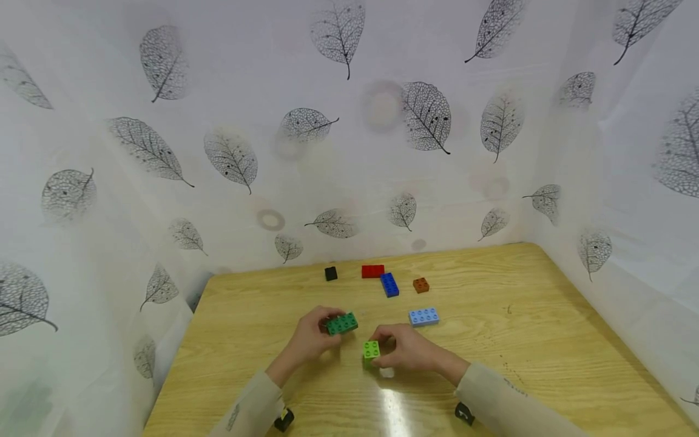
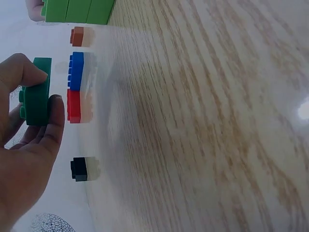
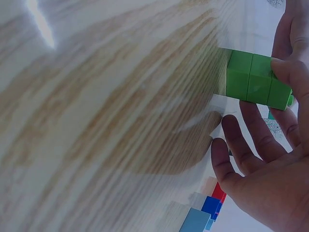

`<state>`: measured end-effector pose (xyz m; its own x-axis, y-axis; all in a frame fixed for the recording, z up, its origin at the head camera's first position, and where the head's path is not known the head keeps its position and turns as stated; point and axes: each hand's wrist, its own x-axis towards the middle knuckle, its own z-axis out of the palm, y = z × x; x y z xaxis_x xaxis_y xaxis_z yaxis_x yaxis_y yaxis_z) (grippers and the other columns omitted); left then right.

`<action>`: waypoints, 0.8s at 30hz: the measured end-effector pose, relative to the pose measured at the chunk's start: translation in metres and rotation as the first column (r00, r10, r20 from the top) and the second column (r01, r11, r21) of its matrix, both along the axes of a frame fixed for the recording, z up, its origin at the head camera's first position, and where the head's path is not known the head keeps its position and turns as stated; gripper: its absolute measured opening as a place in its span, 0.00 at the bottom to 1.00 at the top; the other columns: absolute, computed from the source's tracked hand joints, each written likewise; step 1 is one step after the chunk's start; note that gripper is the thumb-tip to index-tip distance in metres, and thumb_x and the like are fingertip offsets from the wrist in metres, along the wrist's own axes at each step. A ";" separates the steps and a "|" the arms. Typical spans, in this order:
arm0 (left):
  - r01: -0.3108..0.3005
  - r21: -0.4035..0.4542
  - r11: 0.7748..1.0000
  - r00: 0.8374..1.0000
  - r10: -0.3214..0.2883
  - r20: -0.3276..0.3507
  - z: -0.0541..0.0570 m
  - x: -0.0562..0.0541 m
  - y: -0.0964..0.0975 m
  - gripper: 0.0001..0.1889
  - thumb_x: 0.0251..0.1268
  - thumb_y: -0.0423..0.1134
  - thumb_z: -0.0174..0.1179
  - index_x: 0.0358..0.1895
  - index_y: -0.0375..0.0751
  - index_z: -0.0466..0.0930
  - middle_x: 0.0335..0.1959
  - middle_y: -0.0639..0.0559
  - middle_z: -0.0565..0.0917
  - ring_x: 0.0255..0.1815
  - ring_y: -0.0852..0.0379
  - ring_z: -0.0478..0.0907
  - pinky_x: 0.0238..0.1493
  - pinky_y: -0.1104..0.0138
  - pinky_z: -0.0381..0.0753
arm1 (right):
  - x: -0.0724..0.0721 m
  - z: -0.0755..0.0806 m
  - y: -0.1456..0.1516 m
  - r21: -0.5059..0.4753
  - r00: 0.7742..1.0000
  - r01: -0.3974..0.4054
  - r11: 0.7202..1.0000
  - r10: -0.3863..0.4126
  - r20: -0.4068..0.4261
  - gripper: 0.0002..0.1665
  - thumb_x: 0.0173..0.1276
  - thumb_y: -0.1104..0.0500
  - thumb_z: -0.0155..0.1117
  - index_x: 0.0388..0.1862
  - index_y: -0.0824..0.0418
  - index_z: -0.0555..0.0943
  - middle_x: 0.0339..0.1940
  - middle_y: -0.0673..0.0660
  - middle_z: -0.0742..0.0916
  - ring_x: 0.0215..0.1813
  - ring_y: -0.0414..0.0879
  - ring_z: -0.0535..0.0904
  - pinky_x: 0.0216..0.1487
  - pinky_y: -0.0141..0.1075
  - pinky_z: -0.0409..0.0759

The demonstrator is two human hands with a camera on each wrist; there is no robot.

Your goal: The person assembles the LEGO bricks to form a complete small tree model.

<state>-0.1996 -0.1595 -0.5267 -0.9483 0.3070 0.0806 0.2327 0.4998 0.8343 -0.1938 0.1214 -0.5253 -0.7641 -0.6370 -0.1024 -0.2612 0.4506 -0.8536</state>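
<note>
My left hand (image 1: 315,335) pinches a dark green toy brick (image 1: 342,323) between thumb and fingers; in the left wrist view the brick (image 2: 38,92) is held up off the table, its studs facing up. Just right of it in the head view, my right hand (image 1: 406,348) holds a stack of light green bricks (image 1: 371,354). The right wrist view shows three light green bricks (image 3: 249,77) joined one on another, standing upright on the table, with the thumb at the top brick and the other fingers spread beside the stack.
Farther back on the wooden table (image 1: 246,303) lie a small black brick (image 1: 330,274), a red brick (image 1: 373,271), a blue brick (image 1: 390,284) close to the red one, and a small brown brick (image 1: 421,285). A light blue brick (image 1: 423,317) lies beyond my right hand. Leaf-patterned sheeting (image 1: 349,176) encloses the table.
</note>
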 end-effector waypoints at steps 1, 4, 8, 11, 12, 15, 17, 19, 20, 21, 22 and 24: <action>0.008 -0.003 1.000 1.000 -0.008 -0.003 0.001 0.001 0.000 0.26 0.55 0.30 0.74 0.60 0.44 0.85 0.54 0.47 0.84 0.51 0.55 0.79 0.51 0.68 0.81 | 0.000 0.000 0.000 0.000 1.000 -0.001 1.000 0.001 -0.001 0.14 0.67 0.49 0.78 0.50 0.44 0.85 0.48 0.44 0.89 0.52 0.41 0.83 0.59 0.41 0.81; 0.034 -0.010 0.999 0.999 -0.034 0.001 0.002 0.004 -0.001 0.26 0.55 0.30 0.74 0.61 0.46 0.85 0.55 0.48 0.84 0.53 0.54 0.79 0.53 0.69 0.80 | 0.000 0.000 0.000 0.002 1.000 0.000 1.000 0.000 0.001 0.14 0.67 0.49 0.78 0.50 0.44 0.86 0.47 0.45 0.89 0.52 0.41 0.83 0.59 0.41 0.81; 0.081 0.012 0.997 0.997 -0.081 0.019 0.006 0.009 -0.002 0.26 0.57 0.31 0.73 0.62 0.46 0.84 0.56 0.48 0.84 0.54 0.55 0.79 0.54 0.67 0.81 | 0.000 0.001 -0.001 0.004 1.000 0.001 1.000 -0.001 -0.001 0.14 0.67 0.50 0.78 0.49 0.44 0.86 0.47 0.45 0.89 0.51 0.41 0.83 0.59 0.42 0.82; 0.114 0.030 0.993 0.993 -0.115 0.025 0.008 0.013 -0.001 0.27 0.57 0.30 0.72 0.63 0.45 0.83 0.57 0.49 0.84 0.53 0.56 0.79 0.55 0.67 0.81 | 0.000 0.002 -0.001 0.005 1.000 0.000 1.000 0.000 -0.008 0.14 0.66 0.50 0.78 0.49 0.45 0.86 0.47 0.45 0.89 0.51 0.40 0.83 0.59 0.42 0.82; 0.122 0.033 0.992 0.992 -0.123 0.027 0.009 0.014 -0.001 0.27 0.57 0.29 0.72 0.63 0.46 0.83 0.57 0.49 0.84 0.53 0.57 0.79 0.55 0.68 0.81 | 0.000 0.002 -0.001 0.005 1.000 0.000 1.000 0.000 -0.009 0.14 0.66 0.50 0.78 0.49 0.45 0.86 0.47 0.45 0.89 0.51 0.40 0.83 0.59 0.42 0.82; 0.149 0.037 0.988 0.988 -0.149 0.025 0.010 0.016 0.000 0.27 0.57 0.28 0.71 0.62 0.46 0.83 0.57 0.48 0.84 0.53 0.56 0.79 0.55 0.70 0.80 | 0.000 0.001 -0.001 0.006 1.000 -0.001 1.000 0.001 -0.012 0.14 0.66 0.50 0.78 0.48 0.44 0.85 0.47 0.45 0.89 0.50 0.39 0.83 0.58 0.40 0.82; 0.162 0.044 0.986 0.986 -0.164 0.031 0.011 0.017 0.000 0.27 0.57 0.29 0.71 0.63 0.44 0.83 0.58 0.48 0.84 0.53 0.57 0.79 0.55 0.71 0.80 | -0.001 0.000 -0.001 0.007 1.000 -0.002 1.000 0.002 -0.009 0.13 0.66 0.50 0.78 0.48 0.44 0.85 0.47 0.45 0.89 0.50 0.39 0.83 0.58 0.40 0.82; 0.175 0.053 0.983 0.984 -0.177 0.033 0.011 0.018 0.000 0.27 0.58 0.29 0.71 0.63 0.43 0.83 0.58 0.47 0.84 0.53 0.57 0.79 0.55 0.71 0.80 | -0.001 0.000 -0.001 0.005 1.000 -0.005 1.000 0.005 -0.006 0.13 0.67 0.50 0.78 0.48 0.44 0.85 0.47 0.45 0.89 0.51 0.39 0.83 0.58 0.40 0.82; 0.179 0.055 0.982 0.983 -0.181 0.032 0.012 0.019 0.000 0.27 0.58 0.30 0.71 0.64 0.42 0.82 0.58 0.47 0.84 0.53 0.57 0.79 0.55 0.71 0.80 | -0.001 0.000 -0.001 0.006 1.000 -0.006 1.000 0.006 -0.005 0.14 0.67 0.50 0.78 0.48 0.44 0.85 0.47 0.44 0.89 0.51 0.39 0.83 0.58 0.40 0.82; 0.183 0.059 0.981 0.982 -0.185 0.030 0.012 0.019 0.000 0.27 0.58 0.30 0.71 0.64 0.41 0.82 0.58 0.46 0.84 0.53 0.58 0.79 0.55 0.71 0.80 | -0.001 -0.001 -0.001 0.007 1.000 -0.007 1.000 0.007 -0.005 0.14 0.67 0.50 0.78 0.48 0.44 0.85 0.48 0.44 0.89 0.52 0.39 0.83 0.59 0.39 0.81; 0.185 0.063 0.981 0.982 -0.187 0.029 0.012 0.020 0.000 0.27 0.58 0.30 0.71 0.63 0.41 0.82 0.58 0.46 0.84 0.52 0.58 0.79 0.55 0.71 0.81 | -0.001 -0.001 -0.001 0.007 1.000 -0.008 1.000 0.008 -0.005 0.14 0.67 0.50 0.78 0.48 0.44 0.85 0.48 0.44 0.89 0.52 0.39 0.83 0.59 0.39 0.81; 0.192 0.071 0.979 0.980 -0.194 0.030 0.013 0.021 0.000 0.26 0.58 0.30 0.71 0.63 0.42 0.83 0.57 0.45 0.84 0.51 0.58 0.79 0.54 0.70 0.81 | -0.001 -0.001 0.000 0.008 1.000 -0.011 1.000 0.011 -0.010 0.14 0.67 0.50 0.78 0.49 0.44 0.85 0.48 0.44 0.89 0.52 0.39 0.83 0.59 0.39 0.81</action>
